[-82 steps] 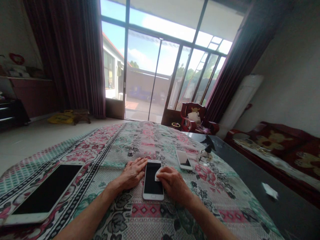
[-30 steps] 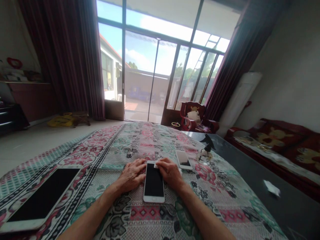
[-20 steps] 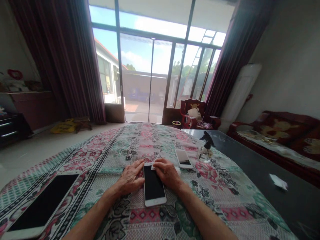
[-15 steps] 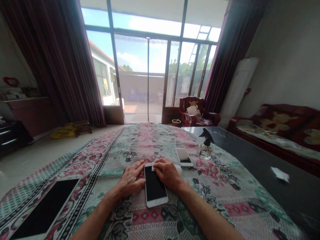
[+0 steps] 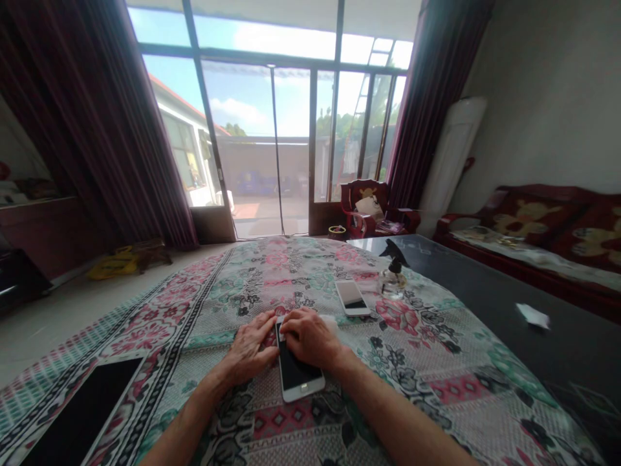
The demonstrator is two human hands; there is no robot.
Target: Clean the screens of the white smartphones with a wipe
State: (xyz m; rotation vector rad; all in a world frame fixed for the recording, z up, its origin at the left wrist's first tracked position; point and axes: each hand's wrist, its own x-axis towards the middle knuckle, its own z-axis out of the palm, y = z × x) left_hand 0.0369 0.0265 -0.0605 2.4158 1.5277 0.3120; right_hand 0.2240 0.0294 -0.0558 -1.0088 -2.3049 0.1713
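A white-framed smartphone with a dark screen lies face up on the flowered tablecloth. My left hand rests flat along its left edge, fingers stretched toward the top corner and the thumb touching the side. Bent over the upper part of the screen, my right hand presses a small white tissue under its fingertips; most of the tissue is hidden. Something white and soft shows behind that hand. A second white phone lies just beyond it.
Beside the second phone stands a clear spray bottle with a black trigger head. At the lower left lies a large dark-screened device with a white frame. A crumpled white paper sits on the dark tabletop to the right.
My right hand has slid slightly left and toward the phone's top left corner, covering more of the screen's upper end. My left hand stays beside the phone. The view has turned slightly right.
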